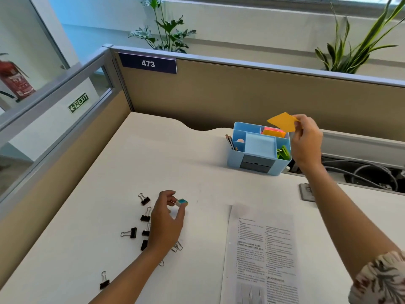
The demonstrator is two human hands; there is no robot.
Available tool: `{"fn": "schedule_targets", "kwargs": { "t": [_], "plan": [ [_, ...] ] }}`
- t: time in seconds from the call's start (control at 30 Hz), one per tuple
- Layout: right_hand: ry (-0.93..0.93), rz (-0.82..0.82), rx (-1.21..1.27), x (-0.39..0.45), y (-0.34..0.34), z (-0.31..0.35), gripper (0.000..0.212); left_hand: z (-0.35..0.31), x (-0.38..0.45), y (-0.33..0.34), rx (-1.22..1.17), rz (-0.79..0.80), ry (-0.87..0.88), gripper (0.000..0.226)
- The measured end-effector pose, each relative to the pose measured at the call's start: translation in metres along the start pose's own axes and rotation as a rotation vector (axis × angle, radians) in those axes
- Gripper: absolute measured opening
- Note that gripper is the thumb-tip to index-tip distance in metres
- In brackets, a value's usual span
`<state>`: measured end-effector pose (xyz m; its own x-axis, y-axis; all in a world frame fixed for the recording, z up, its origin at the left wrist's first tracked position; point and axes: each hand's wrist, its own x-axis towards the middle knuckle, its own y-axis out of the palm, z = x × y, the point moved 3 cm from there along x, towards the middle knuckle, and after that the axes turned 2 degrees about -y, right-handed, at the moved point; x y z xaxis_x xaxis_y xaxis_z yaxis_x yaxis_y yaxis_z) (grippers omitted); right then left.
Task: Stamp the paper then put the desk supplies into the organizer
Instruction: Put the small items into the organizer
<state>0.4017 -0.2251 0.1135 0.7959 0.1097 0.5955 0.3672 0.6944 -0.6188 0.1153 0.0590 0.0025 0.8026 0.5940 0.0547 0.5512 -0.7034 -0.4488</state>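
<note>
Black binder clips (131, 232) lay scattered on white desk (109, 216), left side. Left hand (166, 222) hovered over them, thumb and forefinger pinching small teal-topped block (182, 202). Printed paper (260, 255) lay flat, right of centre. Blue organizer (259, 148) stood at desk's back. Right hand (306, 141) above its right end, fingertips pinching orange sticky note (282, 121).

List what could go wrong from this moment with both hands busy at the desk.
1. The right hand pinches the orange sticky note only by its edge above the blue organizer; it may flutter past the compartment holding the sticky notes.
2. The left hand grips the small block at its fingertips, so it could slip.
3. The left forearm hangs over the binder clips and might scatter them.
</note>
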Motion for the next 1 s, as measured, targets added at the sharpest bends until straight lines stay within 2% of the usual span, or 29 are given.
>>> {"fn": "schedule_targets", "kwargs": {
  "t": [0.13,0.33,0.5,0.83,1.0],
  "plan": [
    [-0.061,0.120,-0.098,0.022,0.015,-0.017,0.020,-0.008,-0.001,0.011,-0.048,0.014,-0.010,0.034],
    [-0.055,0.265,-0.184,0.026,0.032,-0.031,0.024,-0.009,0.003,0.017,-0.063,0.042,-0.020,0.034],
    [0.006,0.325,-0.200,0.024,0.038,-0.038,0.024,-0.005,0.006,0.017,-0.057,0.039,-0.034,0.034],
    [0.076,0.204,-0.148,0.013,0.042,-0.030,0.023,-0.006,0.006,0.020,-0.069,0.060,-0.040,0.036],
    [0.082,0.084,0.102,-0.025,0.043,0.022,0.016,-0.008,0.003,0.024,-0.077,0.064,-0.035,0.031]
  ]
}}
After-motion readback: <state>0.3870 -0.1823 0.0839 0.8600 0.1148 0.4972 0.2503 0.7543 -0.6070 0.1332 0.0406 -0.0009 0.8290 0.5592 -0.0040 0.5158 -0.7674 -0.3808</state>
